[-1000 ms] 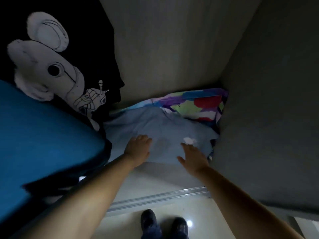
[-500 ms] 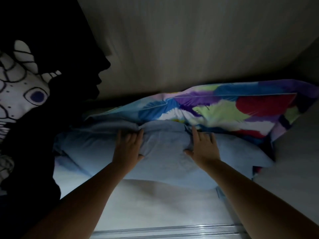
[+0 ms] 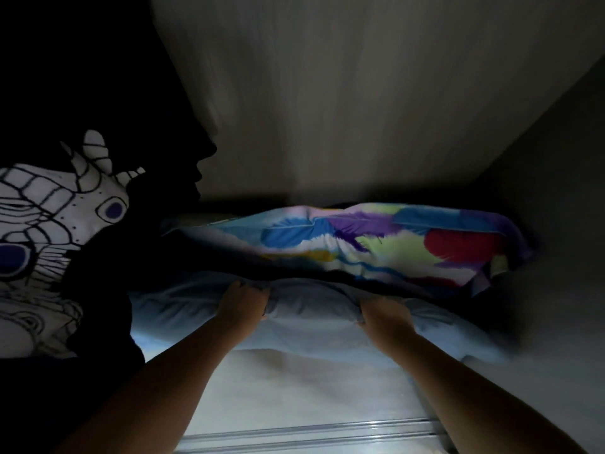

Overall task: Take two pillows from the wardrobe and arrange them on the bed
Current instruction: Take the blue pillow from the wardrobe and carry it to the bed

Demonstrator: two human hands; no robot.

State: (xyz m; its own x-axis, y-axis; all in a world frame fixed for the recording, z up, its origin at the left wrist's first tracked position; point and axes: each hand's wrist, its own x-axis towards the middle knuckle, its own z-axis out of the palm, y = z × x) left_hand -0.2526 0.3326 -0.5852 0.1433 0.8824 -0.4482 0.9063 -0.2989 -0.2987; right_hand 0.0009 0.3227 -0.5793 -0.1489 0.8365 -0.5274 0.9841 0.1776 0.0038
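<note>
A pale blue pillow (image 3: 311, 319) lies on the wardrobe floor (image 3: 294, 401) in dim light. My left hand (image 3: 244, 303) grips its upper edge left of centre, and my right hand (image 3: 384, 314) grips the same edge right of centre. The fabric bunches between them. Behind and partly over it lies a second pillow (image 3: 376, 244) with a bright feather print in blue, purple, green and red, its right end against the side wall.
Black clothing with a white line drawing (image 3: 55, 224) hangs at the left, close to my left arm. The wardrobe's back panel (image 3: 343, 93) and right side wall (image 3: 556, 224) enclose the space. A metal sliding-door track (image 3: 311, 435) runs along the bottom.
Both hands went from reaching over the blue pillow to clenching its upper edge. The view came closer and lower into the wardrobe, and the blue pillow's front has bunched up.
</note>
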